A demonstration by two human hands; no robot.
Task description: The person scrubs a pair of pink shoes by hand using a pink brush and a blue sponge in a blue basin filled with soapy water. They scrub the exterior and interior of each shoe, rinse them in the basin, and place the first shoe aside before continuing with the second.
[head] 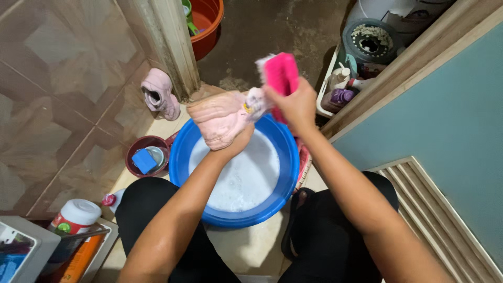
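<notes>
Head view has my left hand (238,140) tucked inside the pink shoe (220,118) above the blue basin (181,157) of suds, my right hand (297,105) fisted on the pink brush (282,73), so I'd scrub with short strokes, bracing firmly from within.

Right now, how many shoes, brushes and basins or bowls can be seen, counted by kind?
Pink shoes: 2 (one on the left hand, one by the wall)
Pink brush: 1
Basins and bowls: 3 (blue, orange, maroon)
Total: 6
</notes>
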